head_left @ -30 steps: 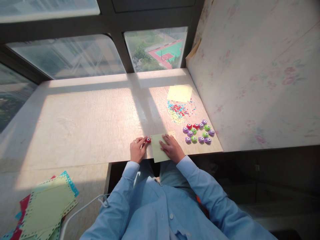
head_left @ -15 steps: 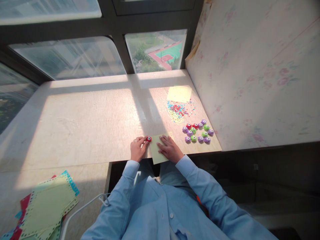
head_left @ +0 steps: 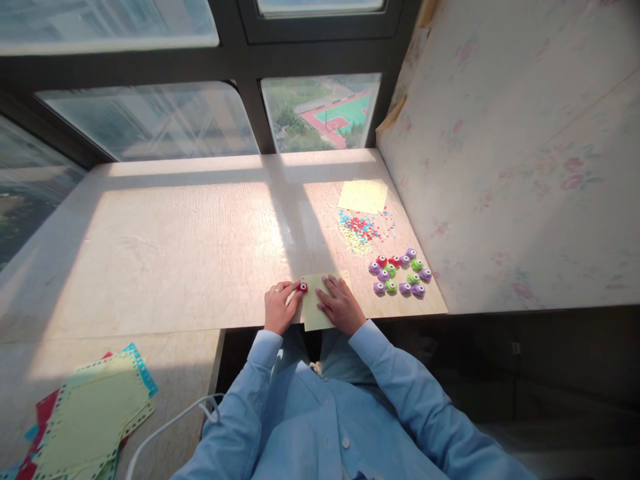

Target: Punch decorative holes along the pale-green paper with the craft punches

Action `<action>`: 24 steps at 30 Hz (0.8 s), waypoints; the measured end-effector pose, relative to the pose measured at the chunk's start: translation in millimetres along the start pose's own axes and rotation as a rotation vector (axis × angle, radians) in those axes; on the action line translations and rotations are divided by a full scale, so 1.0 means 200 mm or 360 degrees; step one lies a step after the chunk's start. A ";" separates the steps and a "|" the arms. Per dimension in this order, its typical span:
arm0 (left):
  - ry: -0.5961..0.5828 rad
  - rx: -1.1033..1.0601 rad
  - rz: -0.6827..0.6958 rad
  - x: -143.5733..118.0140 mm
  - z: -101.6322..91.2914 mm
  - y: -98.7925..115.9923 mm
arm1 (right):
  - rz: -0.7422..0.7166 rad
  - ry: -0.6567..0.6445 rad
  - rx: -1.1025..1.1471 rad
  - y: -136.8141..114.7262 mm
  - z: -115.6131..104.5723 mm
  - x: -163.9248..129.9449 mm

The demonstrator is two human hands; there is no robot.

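Note:
My left hand (head_left: 279, 308) grips a small red paper punch (head_left: 302, 287) at the left edge of a pale green sheet of paper (head_left: 314, 308). That sheet lies at the near edge of the wooden table (head_left: 190, 240) and hangs a little over it. My right hand (head_left: 340, 304) lies flat on the sheet with fingers spread, pressing it down. To the right sits a cluster of several purple, green and red punches (head_left: 399, 273). Beyond them lies a heap of coloured paper bits (head_left: 361, 230) and a yellow sheet (head_left: 363, 197).
A floral-papered wall (head_left: 500, 153) bounds the table on the right, windows (head_left: 150, 120) at the back. A stack of punched coloured sheets (head_left: 85, 417) lies on the lower surface at left. A white cable (head_left: 170, 423) curves by my left sleeve.
The green sheet has slid a little towards the punch, under my right hand. Both hands stay in place; the view has tilted slightly.

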State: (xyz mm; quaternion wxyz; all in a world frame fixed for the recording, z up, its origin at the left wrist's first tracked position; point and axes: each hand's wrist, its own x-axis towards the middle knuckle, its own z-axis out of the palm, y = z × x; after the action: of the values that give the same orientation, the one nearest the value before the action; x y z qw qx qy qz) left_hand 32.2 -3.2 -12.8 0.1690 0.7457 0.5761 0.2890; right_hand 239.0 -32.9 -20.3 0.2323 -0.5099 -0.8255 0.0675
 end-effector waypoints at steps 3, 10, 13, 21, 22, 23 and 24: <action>0.0011 -0.0007 0.0009 -0.01 -0.01 0.01 | -0.0009 0.0000 0.0008 0.00 0.00 0.00; -0.0007 0.0053 -0.0055 0.00 -0.01 0.02 | -0.0004 -0.0022 0.0014 0.00 0.00 0.00; 0.0000 0.0083 -0.0079 0.01 0.00 0.03 | -0.0004 -0.0021 0.0011 0.00 0.00 0.00; -0.0098 -0.0042 -0.0061 0.01 -0.04 0.02 | 0.0024 -0.0045 0.0032 -0.01 -0.02 0.01; -0.0109 -0.0056 -0.0058 0.01 -0.05 0.02 | 0.0026 -0.0051 0.0036 -0.01 -0.02 0.01; -0.0114 -0.0063 -0.0058 0.01 -0.05 0.02 | 0.0026 -0.0057 0.0039 -0.01 -0.02 0.01; -0.0113 -0.0062 -0.0061 0.01 -0.05 0.02 | 0.0025 -0.0063 0.0043 -0.01 -0.02 0.01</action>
State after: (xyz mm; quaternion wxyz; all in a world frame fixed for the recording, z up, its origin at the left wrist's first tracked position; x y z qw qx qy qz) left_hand 28.6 -2.2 -2.0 0.2094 0.7409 0.5780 0.2703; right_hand 238.0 -32.7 -14.5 0.2222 -0.5118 -0.8249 0.0904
